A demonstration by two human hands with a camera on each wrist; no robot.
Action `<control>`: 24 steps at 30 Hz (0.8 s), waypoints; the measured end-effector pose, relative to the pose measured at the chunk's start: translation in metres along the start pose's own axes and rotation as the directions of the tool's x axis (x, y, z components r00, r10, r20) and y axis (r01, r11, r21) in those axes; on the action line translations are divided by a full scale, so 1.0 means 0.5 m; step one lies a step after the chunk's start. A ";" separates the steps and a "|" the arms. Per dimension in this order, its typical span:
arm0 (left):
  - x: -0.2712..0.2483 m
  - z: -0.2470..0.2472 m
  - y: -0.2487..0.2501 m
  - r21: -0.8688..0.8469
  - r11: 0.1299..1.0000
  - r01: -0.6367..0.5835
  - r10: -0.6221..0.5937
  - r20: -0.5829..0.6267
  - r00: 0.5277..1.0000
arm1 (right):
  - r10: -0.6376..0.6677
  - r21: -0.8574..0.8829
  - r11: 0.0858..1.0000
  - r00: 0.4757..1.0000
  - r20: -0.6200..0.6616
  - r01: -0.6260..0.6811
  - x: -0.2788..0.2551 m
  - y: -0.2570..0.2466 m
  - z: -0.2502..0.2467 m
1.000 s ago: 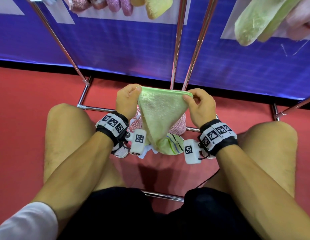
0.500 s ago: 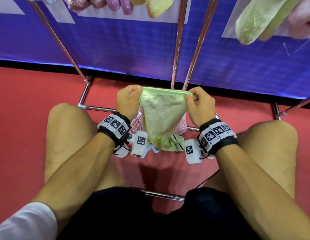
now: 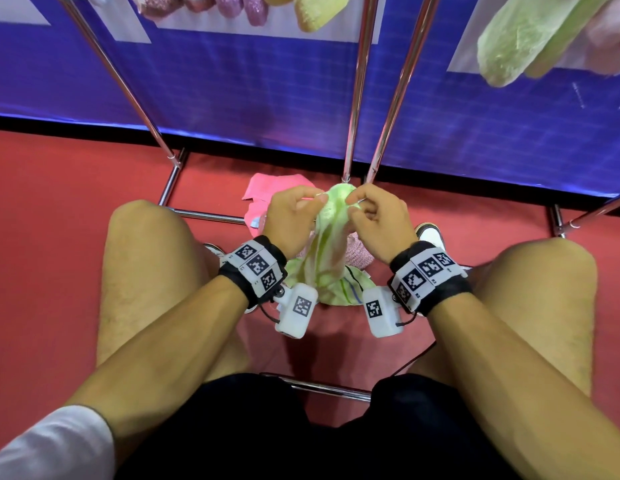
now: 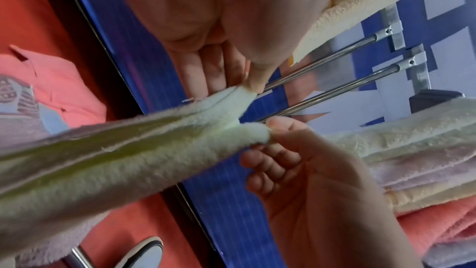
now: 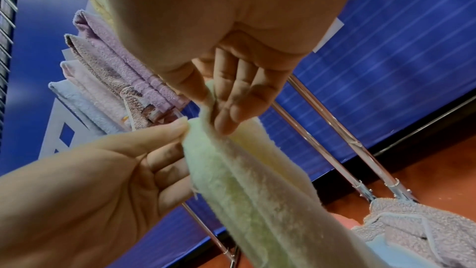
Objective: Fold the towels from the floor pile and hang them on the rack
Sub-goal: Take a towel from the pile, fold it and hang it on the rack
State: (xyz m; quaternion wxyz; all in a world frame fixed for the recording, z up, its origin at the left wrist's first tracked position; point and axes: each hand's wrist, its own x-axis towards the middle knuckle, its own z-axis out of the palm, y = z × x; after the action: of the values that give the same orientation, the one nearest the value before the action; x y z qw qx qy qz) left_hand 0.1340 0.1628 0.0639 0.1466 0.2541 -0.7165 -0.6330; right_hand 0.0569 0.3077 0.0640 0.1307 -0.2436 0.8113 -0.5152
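A light green towel (image 3: pixel 331 247) hangs in front of me between my knees, doubled over lengthwise. My left hand (image 3: pixel 317 199) pinches one top corner and my right hand (image 3: pixel 353 201) pinches the other, with the two corners almost touching. The left wrist view shows my left hand's thumb and fingers (image 4: pixel 226 72) nipping the towel (image 4: pixel 128 150) edge, the right hand (image 4: pixel 296 150) just below. In the right wrist view my right hand (image 5: pixel 215 105) grips the towel (image 5: pixel 244 180) top beside the left hand (image 5: pixel 144 150). Its lower end reaches the floor pile (image 3: pixel 350 289).
On the red floor lie a pink towel (image 3: pixel 267 192), a speckled pink one (image 3: pixel 358 254) and a striped green one. Chrome rack poles (image 3: pixel 357 98) rise just behind the hands, with a base bar (image 3: pixel 204 213) at my left knee. Folded towels (image 3: pixel 519 39) hang overhead.
My hands have come together, so the towel's two top corners meet. It was spread wide and now hangs as a narrow doubled strip.
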 end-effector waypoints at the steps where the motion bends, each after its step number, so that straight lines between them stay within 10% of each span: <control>1: -0.004 0.004 0.005 -0.037 0.999 0.010 -0.009 0.037 0.999 | -0.004 0.020 1.000 1.000 0.018 0.004 -0.002 -0.002 0.004; 24: -0.011 0.007 0.000 -0.060 0.998 0.026 -0.013 0.214 0.977 | -0.261 -0.138 0.955 0.965 0.020 0.261 0.006 0.021 0.001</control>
State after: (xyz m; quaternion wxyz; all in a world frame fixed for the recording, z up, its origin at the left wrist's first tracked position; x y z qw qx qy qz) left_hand 0.1367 0.1686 0.0640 0.0704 0.1871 -0.7054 -0.6801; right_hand 0.0518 0.3095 0.0543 0.0446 -0.3574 0.8059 -0.4698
